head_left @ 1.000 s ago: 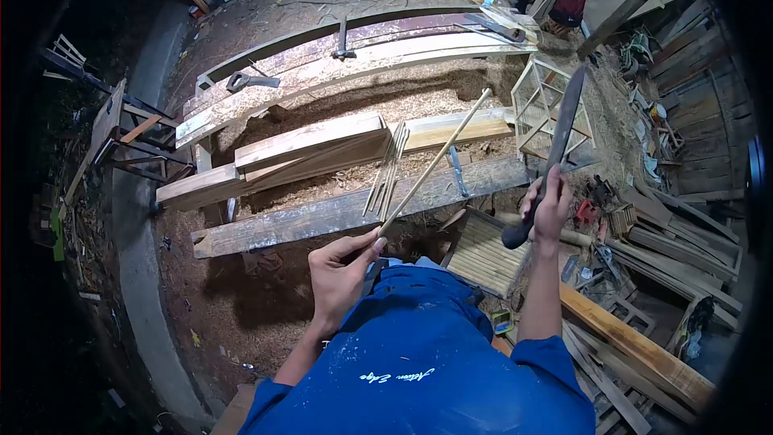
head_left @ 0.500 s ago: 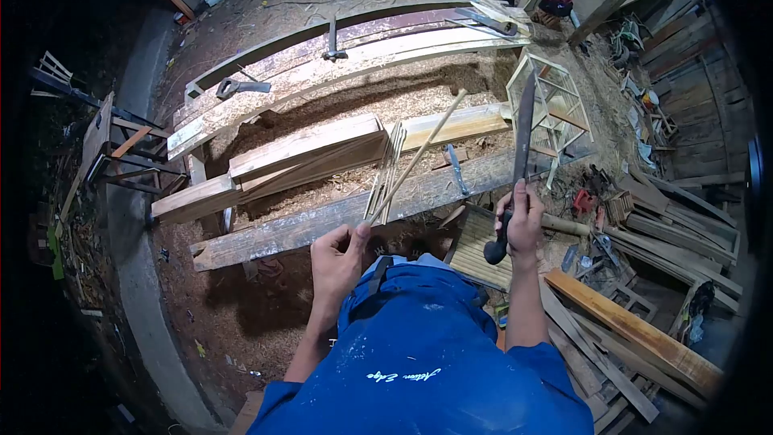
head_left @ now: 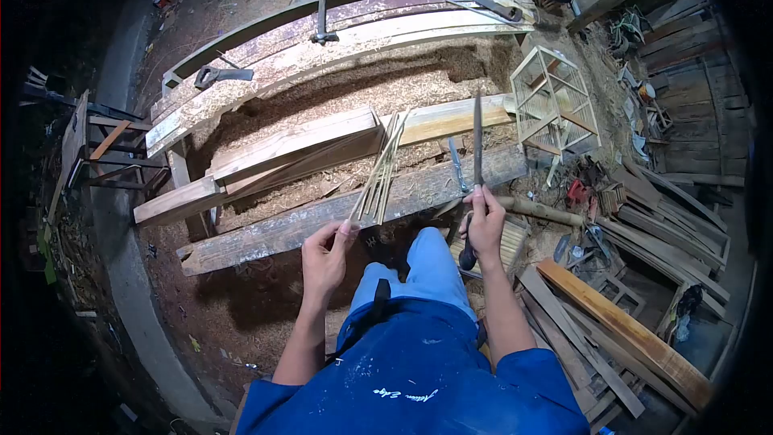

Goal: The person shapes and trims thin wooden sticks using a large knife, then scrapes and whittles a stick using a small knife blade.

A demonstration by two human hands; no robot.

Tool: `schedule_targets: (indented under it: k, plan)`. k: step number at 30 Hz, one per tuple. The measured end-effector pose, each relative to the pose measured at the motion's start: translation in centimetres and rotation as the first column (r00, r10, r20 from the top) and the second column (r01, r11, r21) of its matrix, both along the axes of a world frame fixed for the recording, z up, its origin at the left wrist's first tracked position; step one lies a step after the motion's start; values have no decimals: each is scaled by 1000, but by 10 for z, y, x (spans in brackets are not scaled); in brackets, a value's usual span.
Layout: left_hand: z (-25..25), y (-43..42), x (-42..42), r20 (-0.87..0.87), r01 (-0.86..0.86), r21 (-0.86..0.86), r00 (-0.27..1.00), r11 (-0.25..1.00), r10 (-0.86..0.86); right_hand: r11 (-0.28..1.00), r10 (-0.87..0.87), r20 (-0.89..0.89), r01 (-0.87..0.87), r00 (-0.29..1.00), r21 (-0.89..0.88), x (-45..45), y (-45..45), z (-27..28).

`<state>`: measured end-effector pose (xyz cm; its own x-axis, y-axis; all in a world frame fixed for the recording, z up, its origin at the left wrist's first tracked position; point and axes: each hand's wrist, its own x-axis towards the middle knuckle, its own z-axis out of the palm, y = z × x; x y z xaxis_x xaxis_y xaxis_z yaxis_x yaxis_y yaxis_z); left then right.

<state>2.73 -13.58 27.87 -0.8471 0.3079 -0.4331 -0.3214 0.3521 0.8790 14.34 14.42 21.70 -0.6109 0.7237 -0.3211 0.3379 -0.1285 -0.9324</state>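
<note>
At the left grip (head_left: 326,260), pinching a thin stick (head_left: 375,169) by one end; at the right grip (head_left: 484,229), clutching a knife (head_left: 478,137); possibly risking a cut by swinging inward, or scattering loose sticks (head_left: 385,187) beyond the left grip by snagging.

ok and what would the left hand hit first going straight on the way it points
Probably the near edge of the weathered plank, just ahead of the left hand in the picture, though depth is unclear and it may pass above.
</note>
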Motion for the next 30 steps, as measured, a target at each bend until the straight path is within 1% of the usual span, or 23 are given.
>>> schedule_targets:
  k: [1, 2, 3, 4, 5, 6, 7, 9, 10, 11, 13, 14, 16, 18, 20, 21, 22, 23, 25, 26, 28, 29, 30]
  plan:
    - [-11, -1, -2, 5, 0, -1, 1000, 1000, 0, 999, -9, 21, 8, 1000, 39, -8, 2, -3]
    - [-28, -1, -3, -22, 12, -38, 1000, 999, -13, 999, 33, 82, -35, 996, 25, -13, 7, -5]
    - [-39, 2, -4, -47, 22, -77, 999, 997, -26, 999, 36, 88, -39, 995, 23, -19, 13, -13]
    - [-41, 11, -6, -39, 19, -81, 999, 997, -22, 984, 54, 114, -72, 992, 161, -24, 19, -29]
    - [-43, 22, -8, -13, -42, -82, 999, 996, 41, 949, 71, 140, -110, 988, 294, -30, 26, -47]
    - [-45, 32, -10, 12, -104, -87, 994, 991, 105, 922, 99, 119, -136, 988, 363, -33, 35, -71]
    - [-50, 39, -13, 16, -110, -93, 994, 990, 112, 888, 125, 101, -157, 987, 432, -39, 43, -89]
    - [-63, 55, -17, -5, -65, -161, 998, 985, 65, 751, 123, 129, -177, 984, 636, -50, 52, -118]
    - [-71, 62, -17, -1, -78, -169, 997, 982, 79, 803, 88, 147, -158, 985, 574, -57, 55, -130]
    - [-81, 69, -18, 8, -71, -231, 997, 970, 75, 805, 106, 148, -172, 983, 567, -65, 61, -144]
    - [-98, 85, -22, 23, -68, -309, 997, 949, 79, 850, 73, 257, -195, 964, 489, -72, 71, -194]
    - [-106, 95, -23, 17, -115, -285, 992, 951, 125, 839, 61, 327, -226, 943, 496, -75, 76, -218]
    - [-113, 115, -24, 16, -159, -277, 985, 948, 170, 851, 63, 348, -232, 935, 470, -88, 81, -242]
    - [-118, 132, -24, 75, -260, -201, 957, 945, 279, 835, 65, 371, -254, 926, 488, -98, 85, -269]
    - [-129, 142, -22, 86, -260, -207, 955, 943, 282, 821, 75, 376, -271, 924, 502, -102, 86, -302]
    - [-131, 146, -22, 95, -262, -198, 954, 945, 284, 799, 80, 376, -284, 923, 529, -104, 86, -309]
    - [-130, 150, -22, 108, -286, -192, 945, 939, 310, 832, 117, 416, -317, 902, 455, -104, 85, -313]
    - [-131, 151, -22, 107, -292, -200, 942, 935, 318, 833, 127, 416, -324, 901, 448, -104, 84, -315]
    - [-129, 150, -22, 78, -282, -208, 950, 936, 304, 845, 187, 494, -396, 849, 361, -106, 80, -312]
    - [-127, 152, -22, 73, -292, -211, 947, 933, 313, 822, 201, 530, -436, 824, 366, -102, 79, -320]
    - [-122, 157, -24, -22, -289, -236, 956, 928, 292, 798, 227, 523, -465, 822, 383, -93, 79, -329]
    - [-121, 156, -23, -30, -293, -233, 955, 927, 294, 775, 247, 521, -489, 817, 400, -92, 79, -329]
    - [-123, 154, -20, -43, -282, -259, 959, 924, 281, 773, 278, 616, -552, 737, 312, -99, 80, -305]
